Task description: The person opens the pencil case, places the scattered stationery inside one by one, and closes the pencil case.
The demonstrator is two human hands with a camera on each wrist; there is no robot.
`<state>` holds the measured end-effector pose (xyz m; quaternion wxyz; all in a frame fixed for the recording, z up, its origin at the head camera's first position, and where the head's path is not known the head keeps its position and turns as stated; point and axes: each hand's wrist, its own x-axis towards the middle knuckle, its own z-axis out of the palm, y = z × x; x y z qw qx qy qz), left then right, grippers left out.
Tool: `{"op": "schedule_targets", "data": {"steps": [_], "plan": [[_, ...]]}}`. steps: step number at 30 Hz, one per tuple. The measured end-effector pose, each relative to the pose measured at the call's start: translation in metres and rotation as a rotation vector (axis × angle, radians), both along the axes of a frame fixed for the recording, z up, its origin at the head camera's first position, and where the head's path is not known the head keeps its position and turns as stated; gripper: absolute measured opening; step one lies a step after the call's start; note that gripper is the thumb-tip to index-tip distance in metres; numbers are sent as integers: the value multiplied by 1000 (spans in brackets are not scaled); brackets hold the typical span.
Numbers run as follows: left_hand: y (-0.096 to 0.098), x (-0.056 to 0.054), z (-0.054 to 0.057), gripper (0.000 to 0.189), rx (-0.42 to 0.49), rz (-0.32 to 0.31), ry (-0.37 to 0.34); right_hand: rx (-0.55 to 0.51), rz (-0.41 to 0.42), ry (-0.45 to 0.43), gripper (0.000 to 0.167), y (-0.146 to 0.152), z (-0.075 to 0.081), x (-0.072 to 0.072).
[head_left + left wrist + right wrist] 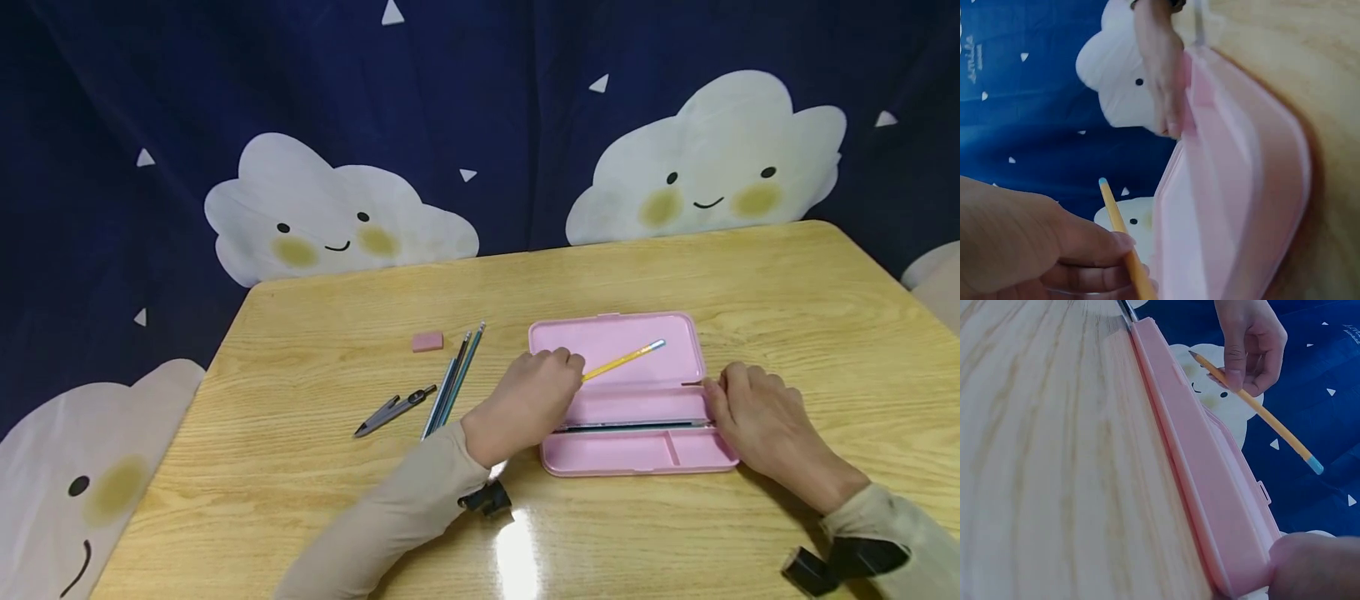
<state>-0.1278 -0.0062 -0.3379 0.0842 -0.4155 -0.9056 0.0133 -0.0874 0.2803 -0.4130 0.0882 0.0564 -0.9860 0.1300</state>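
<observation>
My left hand pinches a yellow pencil between thumb and fingers, above the left part of an open pink pencil case. In the right wrist view, the pencil's sharpened tip points up and left, and its blue end down and right. My right hand grips the right end of the case, thumb at its rim. Inside, a dark pencil lies lengthwise beside the front compartments; its left end is close to my left hand. The case's lid lies folded back away from me.
Left of the case, several pencils lie side by side, partly hidden by my left forearm. A grey drawing compass and a pink eraser lie further left on the wooden table. Behind hangs a dark blue cloth with clouds.
</observation>
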Motion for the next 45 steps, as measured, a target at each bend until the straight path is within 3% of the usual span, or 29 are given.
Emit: {"op": "schedule_targets", "data": {"steps": [10,20,29,39,45], "plan": [[22,11,-12,7,-99,-53,14,-9,-22,-36,27,3,0,4],[37,14,-25,14,-142,-81,-110,-1,-27,-46,29,-2,3,0],[45,10,-32,16,-100,-122,-86,-10,-20,-48,29,-2,1,0],[46,9,-32,17,-123,-132,-94,-10,-19,-39,29,-2,1,0],[44,10,-33,16,-121,-153,-40,-7,-11,-27,28,-1,1,1]]}}
